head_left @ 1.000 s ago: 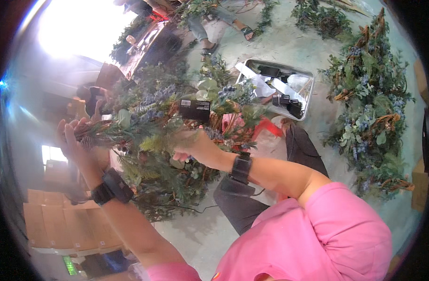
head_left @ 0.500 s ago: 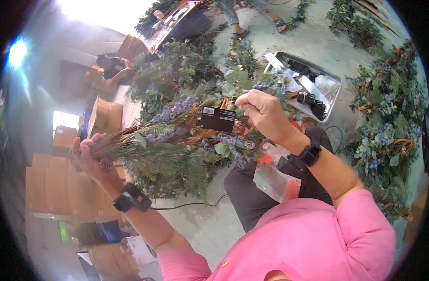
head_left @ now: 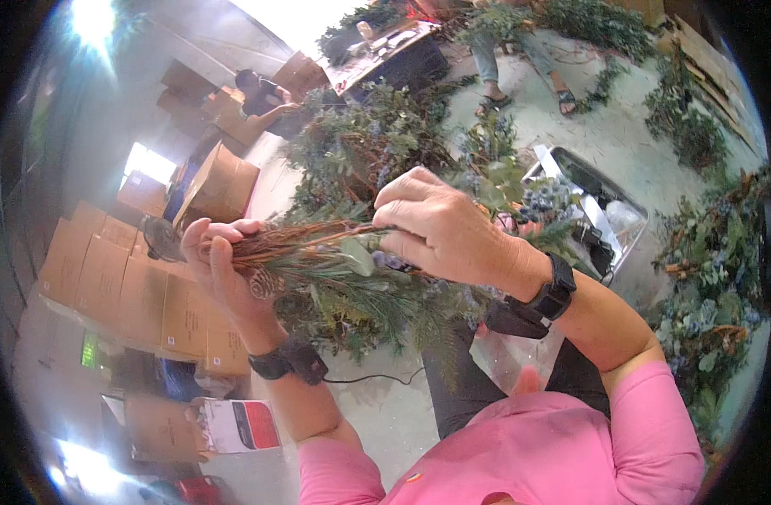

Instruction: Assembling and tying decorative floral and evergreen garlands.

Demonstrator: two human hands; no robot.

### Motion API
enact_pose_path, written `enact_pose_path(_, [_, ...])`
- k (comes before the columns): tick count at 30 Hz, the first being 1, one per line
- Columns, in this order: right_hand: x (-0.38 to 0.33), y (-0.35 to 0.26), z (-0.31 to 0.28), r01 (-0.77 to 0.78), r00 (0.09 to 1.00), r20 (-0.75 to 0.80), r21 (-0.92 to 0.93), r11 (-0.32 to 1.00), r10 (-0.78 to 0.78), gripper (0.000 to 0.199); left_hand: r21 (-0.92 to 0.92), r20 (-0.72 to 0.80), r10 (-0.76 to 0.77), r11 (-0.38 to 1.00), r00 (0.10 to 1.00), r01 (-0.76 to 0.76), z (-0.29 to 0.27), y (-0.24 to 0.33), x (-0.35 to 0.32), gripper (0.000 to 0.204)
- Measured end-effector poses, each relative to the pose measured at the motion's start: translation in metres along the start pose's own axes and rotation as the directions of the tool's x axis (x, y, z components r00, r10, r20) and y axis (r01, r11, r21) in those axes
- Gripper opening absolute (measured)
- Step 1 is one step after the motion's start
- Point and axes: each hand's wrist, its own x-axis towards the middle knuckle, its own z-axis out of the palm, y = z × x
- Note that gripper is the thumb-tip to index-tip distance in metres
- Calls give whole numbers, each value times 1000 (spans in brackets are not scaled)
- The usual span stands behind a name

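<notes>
My left hand [head_left: 221, 265] grips the stem end of a bundle of evergreen sprigs [head_left: 335, 273], brown twigs and a small pine cone [head_left: 266, 283], held level in front of me. My right hand [head_left: 436, 225] closes over the middle of the same bundle, fingers wrapped around the twigs and leaves. Both wrists wear black bands. Whatever lies under my right palm is hidden.
A large heap of greenery with blue berries [head_left: 377, 139] lies ahead on the floor. A metal tray [head_left: 604, 210] of tools sits to the right, finished garlands [head_left: 709, 311] lie along the right. Stacked cardboard boxes [head_left: 124, 286] stand left. Another person [head_left: 263, 97] works far back; someone's sandalled feet [head_left: 528, 97] stand beyond.
My view swung upward and closer. My right hand moved left onto the bundle, and the black device it held before is out of sight. My left hand kept its grip on the stems.
</notes>
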Motion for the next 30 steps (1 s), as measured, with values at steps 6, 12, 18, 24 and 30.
enact_pose_path(6, [18, -16, 0, -108, 833, 536, -85, 991, 136, 33, -11, -13, 28, 1000, 1000, -28, -7, 7, -10, 30])
enact_pose_path(12, [41, -18, -8, -134, 805, 589, 57, 989, 75, 14, -48, -21, 20, 999, 1000, -21, -5, 9, -13, 29])
enact_pose_path(18, [88, -45, -18, -208, 692, 713, 44, 977, 115, 24, 5, -38, 61, 998, 997, -61, 1, 16, -16, 31])
enact_pose_path(24, [140, -19, -17, -151, 412, 896, -111, 982, 164, 33, -4, 4, 59, 998, 998, -59, 23, 24, -15, 29])
enact_pose_path(30, [116, 28, -12, -239, 520, 840, -32, 970, 156, 35, 72, -6, 68, 995, 998, -67, 4, 27, -21, 33])
